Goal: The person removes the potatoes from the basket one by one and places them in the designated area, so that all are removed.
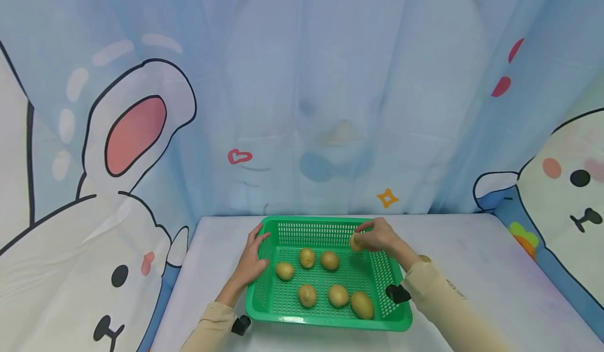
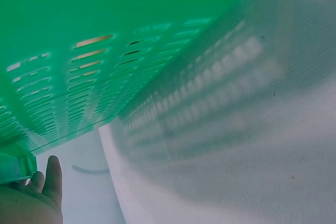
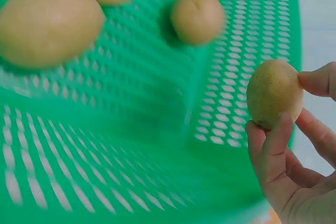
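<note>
R hand (image 1: 379,236): digits clamped on one potato (image 3: 274,94), pinched btw thumb & fingertips. Potato is carried at the fingertips, i.e. just L of the hand in head view; pale yellow-brown, roundish, w/ small specks. Held inside the rim line, over the far R corner of the green basket (image 1: 325,320); whether the wall is touched can't be told.

Rel. to R hand: three back potatoes (image 1: 307,258) are seen to its L & slightly nearer the wearer, lying apart on the basket floor. Three front potatoes (image 1: 338,296) are set below it, toward the wearer; the largest is placed at the R end of that row, close beside its neighbour. Brownish thing (image 1: 425,258) just R of the wrist, mostly hidden by the sleeve (image 1: 439,289); ID uncertain.

L hand (image 1: 249,263): fingers & thumb spread apart, rested at the L rim of the basket; no potato held. Leftmost back potato is nearest, a little to R of it. In L wrist view, slotted basket wall is seen above the hand, fingertips by the rim.

Black wrist-worn item noted at each cuff. Basket is borne by the pale tabletop (image 1: 472,268), below both hands; blue cartoon-print curtain (image 1: 302,105) hung beyond them.
</note>
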The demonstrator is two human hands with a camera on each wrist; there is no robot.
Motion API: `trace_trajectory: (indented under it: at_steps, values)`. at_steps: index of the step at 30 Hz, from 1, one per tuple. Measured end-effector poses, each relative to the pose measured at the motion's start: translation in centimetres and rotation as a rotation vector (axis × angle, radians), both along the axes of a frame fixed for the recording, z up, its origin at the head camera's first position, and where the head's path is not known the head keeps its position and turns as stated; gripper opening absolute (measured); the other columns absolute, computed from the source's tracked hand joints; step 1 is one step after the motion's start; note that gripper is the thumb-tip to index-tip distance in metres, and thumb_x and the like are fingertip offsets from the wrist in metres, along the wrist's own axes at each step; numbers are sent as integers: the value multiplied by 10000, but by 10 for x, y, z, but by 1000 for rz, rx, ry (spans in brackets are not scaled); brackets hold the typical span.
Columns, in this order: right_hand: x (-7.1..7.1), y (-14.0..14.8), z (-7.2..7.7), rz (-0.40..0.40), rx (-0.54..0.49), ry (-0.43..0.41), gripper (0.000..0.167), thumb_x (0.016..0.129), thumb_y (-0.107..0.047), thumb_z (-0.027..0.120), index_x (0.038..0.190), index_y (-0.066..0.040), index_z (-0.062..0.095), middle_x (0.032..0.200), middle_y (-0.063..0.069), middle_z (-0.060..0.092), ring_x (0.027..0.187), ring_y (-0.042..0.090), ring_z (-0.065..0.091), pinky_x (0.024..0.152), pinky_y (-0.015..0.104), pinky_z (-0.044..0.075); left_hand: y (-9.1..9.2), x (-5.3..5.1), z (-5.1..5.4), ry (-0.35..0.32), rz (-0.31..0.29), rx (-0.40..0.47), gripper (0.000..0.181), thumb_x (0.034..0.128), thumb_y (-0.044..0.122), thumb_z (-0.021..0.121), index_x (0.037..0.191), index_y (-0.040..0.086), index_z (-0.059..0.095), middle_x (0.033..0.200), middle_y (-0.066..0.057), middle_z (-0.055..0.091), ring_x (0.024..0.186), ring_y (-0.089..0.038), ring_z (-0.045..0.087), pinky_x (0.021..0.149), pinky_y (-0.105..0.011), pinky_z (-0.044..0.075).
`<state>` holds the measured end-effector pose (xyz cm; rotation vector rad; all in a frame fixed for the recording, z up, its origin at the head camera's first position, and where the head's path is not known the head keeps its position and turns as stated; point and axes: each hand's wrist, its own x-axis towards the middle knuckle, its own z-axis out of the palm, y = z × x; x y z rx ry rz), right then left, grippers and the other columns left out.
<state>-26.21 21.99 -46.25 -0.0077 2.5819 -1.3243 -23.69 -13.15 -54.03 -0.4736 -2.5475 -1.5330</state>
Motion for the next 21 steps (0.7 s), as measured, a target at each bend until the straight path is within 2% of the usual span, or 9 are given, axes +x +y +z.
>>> trace_trajectory:
  at_steps: [2, 4, 6, 8, 12, 17, 21]
  values:
    - [-2, 9, 7, -7, 7, 5, 370, 892, -114, 638, 1187, 110, 642, 935, 229, 661, 545, 171, 505, 565, 391, 494, 0, 0, 0, 2, -1, -2, 745, 649, -102, 466, 1393, -80, 474, 1602, -189, 177, 1450, -428, 199, 1029, -598, 319]
    - [-4, 22, 13, -17, 16, 15, 399, 907, -134, 640, 1213, 120, 619, 877, 200, 673, 556, 158, 525, 568, 380, 504, 0, 0, 0, 5, 0, -4, 742, 649, -102, 468, 1390, -80, 477, 1601, -188, 181, 1450, -428, 201, 1035, -602, 315]
    - [-6, 36, 16, -36, 26, 20, 429, 913, -160, 647, 1232, 124, 603, 897, 209, 676, 614, 161, 579, 588, 363, 526, 0, 1, 0, 6, 0, -3, 739, 652, -103, 468, 1390, -80, 478, 1601, -186, 181, 1450, -427, 200, 1040, -604, 312]
    - [-6, 52, 18, -60, 35, 22, 457, 911, -186, 654, 1242, 124, 596, 988, 228, 661, 711, 181, 632, 621, 349, 550, 1, 0, 0, 6, 0, -2, 738, 656, -108, 466, 1393, -78, 475, 1603, -183, 179, 1452, -424, 197, 1041, -601, 312]
    - [-4, 82, 18, -121, 32, -10, 489, 899, -215, 658, 1254, 114, 592, 1072, 234, 621, 783, 199, 637, 648, 332, 554, 2, 0, -2, 6, 1, 0, 739, 653, -117, 464, 1391, -82, 475, 1603, -183, 178, 1451, -430, 195, 1030, -601, 320]
    - [1, 120, 8, -178, 44, -29, 520, 904, -240, 653, 1257, 133, 571, 1014, 172, 665, 788, 196, 638, 668, 331, 556, 2, 1, -2, 4, -9, -7, 735, 663, -119, 466, 1397, -81, 469, 1605, -184, 169, 1453, -434, 184, 1011, -599, 335]
    - [8, 145, -10, -195, 58, -35, 552, 934, -278, 630, 1285, 137, 538, 1065, 233, 653, 843, 207, 637, 693, 329, 555, 0, 1, -3, 0, 0, -6, 733, 677, -121, 467, 1407, -69, 465, 1610, -178, 160, 1458, -428, 176, 1001, -597, 346]
